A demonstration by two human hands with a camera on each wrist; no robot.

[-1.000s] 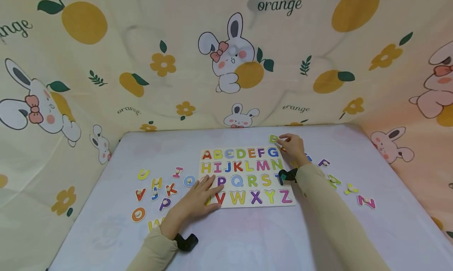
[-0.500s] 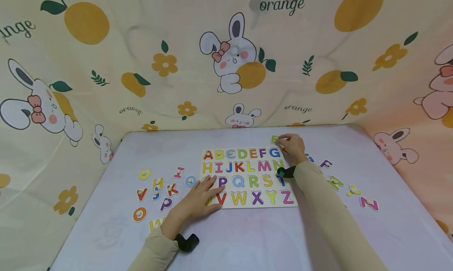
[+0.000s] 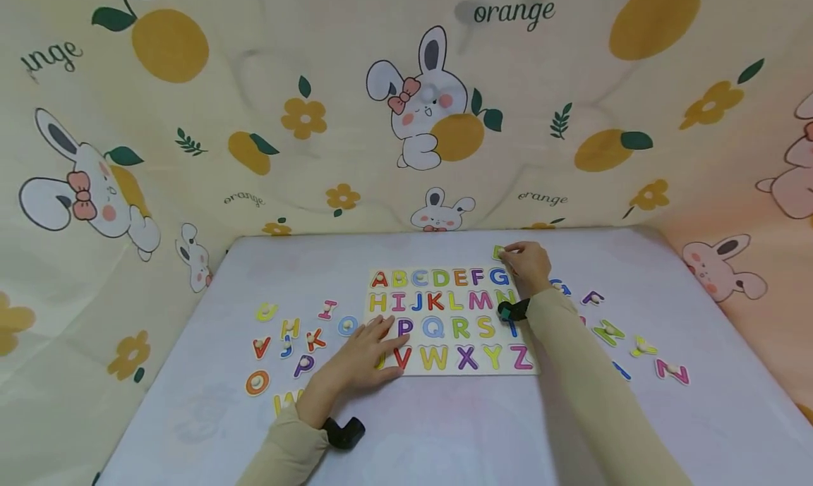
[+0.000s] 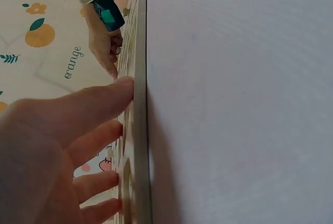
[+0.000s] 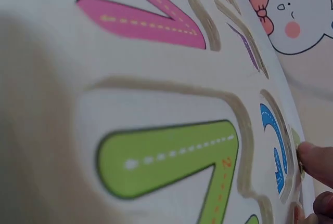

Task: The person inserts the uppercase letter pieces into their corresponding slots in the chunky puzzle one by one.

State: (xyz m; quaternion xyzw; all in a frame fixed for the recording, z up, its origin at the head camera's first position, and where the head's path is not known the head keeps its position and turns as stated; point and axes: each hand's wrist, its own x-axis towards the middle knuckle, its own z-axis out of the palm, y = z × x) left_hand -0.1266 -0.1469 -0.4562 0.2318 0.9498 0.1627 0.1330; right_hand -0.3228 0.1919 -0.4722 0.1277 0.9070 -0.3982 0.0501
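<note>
Alphabet board (image 3: 447,326) lies on the table (image 3: 444,429), its near left corner under our left hand (image 3: 365,353), whose fingers are spread loosely and grip nothing. With our right hand (image 3: 530,264) we pinch a green letter (image 3: 497,252), just beyond the board's far right corner; whether it touches the table we cannot tell. Well left of our left hand we see an orange O (image 3: 257,382); right of our right hand, a pink letter (image 3: 672,371).

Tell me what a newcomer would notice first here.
Probably the cream backdrop printed with white rabbits and golden oranges, behind the white table. Next, the pale rectangular board of colourful capital letters, the left hand resting on its left side. By its far right corner, the right hand pinches a green letter piece.
</note>
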